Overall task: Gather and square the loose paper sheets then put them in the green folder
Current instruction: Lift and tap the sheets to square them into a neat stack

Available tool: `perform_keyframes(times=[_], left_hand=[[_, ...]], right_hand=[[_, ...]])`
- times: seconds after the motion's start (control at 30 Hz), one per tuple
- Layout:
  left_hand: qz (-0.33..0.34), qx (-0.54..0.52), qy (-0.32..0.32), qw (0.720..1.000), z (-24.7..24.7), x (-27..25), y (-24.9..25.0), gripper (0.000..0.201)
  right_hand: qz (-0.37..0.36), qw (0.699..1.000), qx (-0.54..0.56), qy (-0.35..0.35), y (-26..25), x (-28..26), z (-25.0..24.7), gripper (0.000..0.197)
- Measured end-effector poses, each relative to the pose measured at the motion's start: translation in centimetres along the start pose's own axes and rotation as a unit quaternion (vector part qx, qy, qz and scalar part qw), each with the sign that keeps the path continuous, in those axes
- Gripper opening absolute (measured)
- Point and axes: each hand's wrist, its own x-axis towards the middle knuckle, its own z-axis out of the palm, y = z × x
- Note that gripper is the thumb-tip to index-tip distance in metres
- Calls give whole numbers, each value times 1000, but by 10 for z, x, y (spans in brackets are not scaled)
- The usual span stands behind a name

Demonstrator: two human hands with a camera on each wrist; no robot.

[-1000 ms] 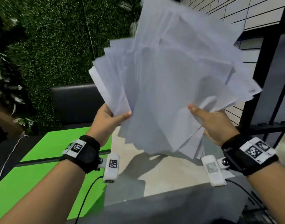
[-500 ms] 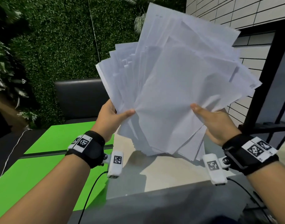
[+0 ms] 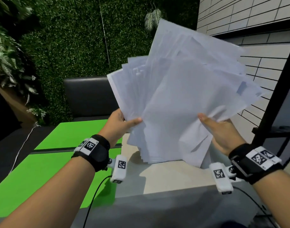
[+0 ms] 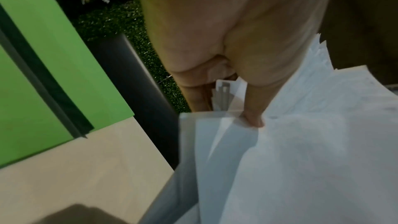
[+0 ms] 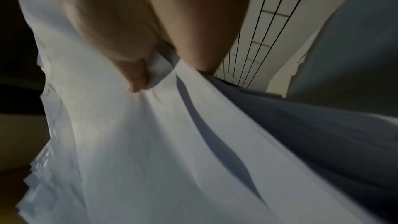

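Head view: the paper sheets (image 3: 182,102) stand upright above the table (image 3: 165,176), their lower edges touching or just above it; which, I cannot tell.
Stack state: fanned and uneven, corners splayed at the top.
Left hand (image 3: 119,122): pinches the sheets' left edge, thumb in front, fingers behind.
Right hand (image 3: 218,130): grasps the sheets' right edge, thumb pressed on the front page, creasing it.
Change: half a second ago the sheets hung clear above the table; now they have dropped to it, and the fan looks slightly narrower.
Meaning: this looks like a tapping stroke to square them; squaring is unfinished.
Green folder (image 3: 42,175): lies open on the table left of the sheets, holding nothing yet.
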Motion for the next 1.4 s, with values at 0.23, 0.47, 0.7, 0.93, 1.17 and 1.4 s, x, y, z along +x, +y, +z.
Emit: perform_keyframes(times=[0.23,0.47,0.7,0.93,1.17,1.4], left_hand=[[51,-4,8,999,5,6,17,48],[14,72,-23,997,8,10,7,53],[46,49,10,998,9,13,13,57],[-5,88,-50,995,22,4,2,71],[62,74,-27,995,25,13,22,68],[13,88,8,996,18,3,-2,46]], right_hand=[[-10,999,32,35,-22,4,-4,22],[-28,999,35,22,-11,-1,-3,25],[-30,999,0,35,-29,0,-1,9],[-19,999,-20,30,3,1,2,51],[-39,997,-36,54,-18,14,-2,63],[37,999,-26,16,1,6,-10,37]])
